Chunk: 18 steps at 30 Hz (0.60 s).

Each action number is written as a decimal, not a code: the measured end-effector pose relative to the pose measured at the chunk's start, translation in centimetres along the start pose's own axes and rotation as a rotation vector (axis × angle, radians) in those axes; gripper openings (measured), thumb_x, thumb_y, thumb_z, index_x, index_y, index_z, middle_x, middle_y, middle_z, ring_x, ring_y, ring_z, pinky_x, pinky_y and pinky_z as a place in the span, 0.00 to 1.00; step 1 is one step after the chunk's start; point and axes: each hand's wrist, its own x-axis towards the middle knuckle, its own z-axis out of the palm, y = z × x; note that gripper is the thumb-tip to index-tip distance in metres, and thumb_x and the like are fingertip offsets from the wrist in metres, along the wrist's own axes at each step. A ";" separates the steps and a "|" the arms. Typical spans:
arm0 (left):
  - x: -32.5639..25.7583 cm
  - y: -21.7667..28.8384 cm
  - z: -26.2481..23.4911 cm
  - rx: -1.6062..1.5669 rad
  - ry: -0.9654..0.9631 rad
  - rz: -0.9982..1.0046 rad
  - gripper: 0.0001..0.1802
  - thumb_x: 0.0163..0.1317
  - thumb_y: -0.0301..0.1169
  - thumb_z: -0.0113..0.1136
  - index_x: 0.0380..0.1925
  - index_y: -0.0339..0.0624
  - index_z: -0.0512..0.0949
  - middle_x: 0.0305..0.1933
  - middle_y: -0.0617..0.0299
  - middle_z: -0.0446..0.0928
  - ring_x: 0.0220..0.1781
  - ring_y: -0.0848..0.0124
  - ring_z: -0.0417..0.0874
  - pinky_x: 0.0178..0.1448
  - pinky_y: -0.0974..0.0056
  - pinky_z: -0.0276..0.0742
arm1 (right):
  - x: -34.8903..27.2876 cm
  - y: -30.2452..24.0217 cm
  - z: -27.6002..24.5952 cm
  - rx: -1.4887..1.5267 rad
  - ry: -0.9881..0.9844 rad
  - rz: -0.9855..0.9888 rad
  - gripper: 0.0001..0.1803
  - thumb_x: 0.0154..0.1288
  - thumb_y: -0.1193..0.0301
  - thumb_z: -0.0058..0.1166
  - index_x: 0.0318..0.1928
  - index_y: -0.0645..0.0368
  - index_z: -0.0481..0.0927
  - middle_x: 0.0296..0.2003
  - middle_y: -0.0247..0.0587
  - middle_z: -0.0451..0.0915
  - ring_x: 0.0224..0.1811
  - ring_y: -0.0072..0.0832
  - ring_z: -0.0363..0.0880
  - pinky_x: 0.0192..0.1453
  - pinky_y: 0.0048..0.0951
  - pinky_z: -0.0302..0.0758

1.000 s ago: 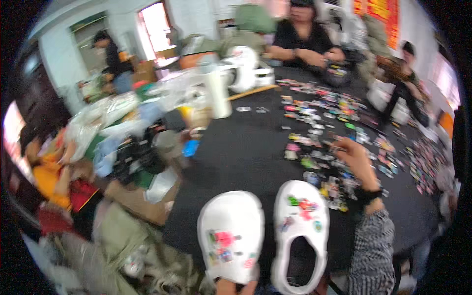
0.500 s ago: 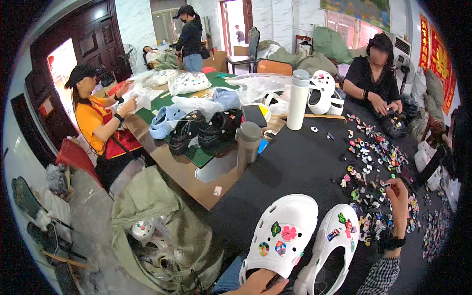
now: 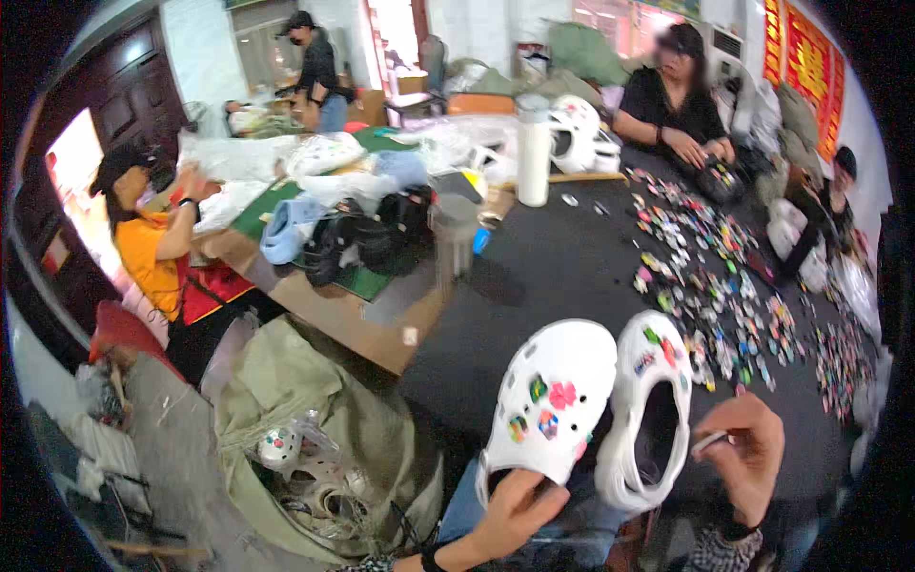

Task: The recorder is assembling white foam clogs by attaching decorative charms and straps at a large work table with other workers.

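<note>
A white clog [image 3: 553, 381] with colourful charms on its toe points away from me. My left hand [image 3: 519, 510] grips it at the foot opening, its fingers partly inside. To its right lies a second white clog [image 3: 620, 439], with several charms near its toe. Just right of that one, my right hand [image 3: 748, 448] is closed in a pinch on a small white charm [image 3: 710, 442], blurred by motion. Loose shoe charms [image 3: 705, 276] of many colours are spread over the black tabletop beyond my right hand.
An open green sack [image 3: 276, 381] of clogs stands at lower left. A grey tumbler [image 3: 456, 238], a white bottle [image 3: 534, 157] and blue clogs [image 3: 289, 231] stand farther back. Co-workers sit or stand around; one in black [image 3: 667, 114] handles a dark shoe [image 3: 720, 179] across the table.
My right hand has come back from the charm pile to beside the second clog, with a small charm in its fingers. My left hand still holds the first clog. The whole view has shifted.
</note>
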 end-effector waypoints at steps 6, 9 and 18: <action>-1.0 2.2 0.2 -0.455 0.287 -0.104 0.19 0.66 0.26 0.52 0.55 0.26 0.70 0.57 0.56 0.72 0.57 0.71 0.72 0.63 0.64 0.64 | -3.1 0.4 3.8 -0.142 -0.146 -0.116 0.12 0.50 0.83 0.63 0.37 0.63 0.80 0.34 0.45 0.82 0.37 0.34 0.83 0.41 0.30 0.77; -1.4 1.5 -0.3 -0.440 0.380 -0.118 0.24 0.63 0.32 0.56 0.55 0.25 0.70 0.54 0.51 0.76 0.55 0.61 0.78 0.63 0.58 0.68 | -3.7 0.7 5.4 -0.194 -0.109 -0.196 0.12 0.52 0.83 0.62 0.38 0.63 0.79 0.35 0.44 0.81 0.38 0.36 0.81 0.42 0.30 0.77; -1.5 1.3 1.5 -0.431 0.308 -0.209 0.23 0.64 0.27 0.56 0.58 0.29 0.67 0.55 0.57 0.74 0.56 0.69 0.74 0.62 0.65 0.66 | -5.1 2.4 8.4 -0.135 0.037 -0.119 0.11 0.51 0.82 0.63 0.37 0.62 0.79 0.35 0.40 0.81 0.37 0.32 0.81 0.39 0.29 0.77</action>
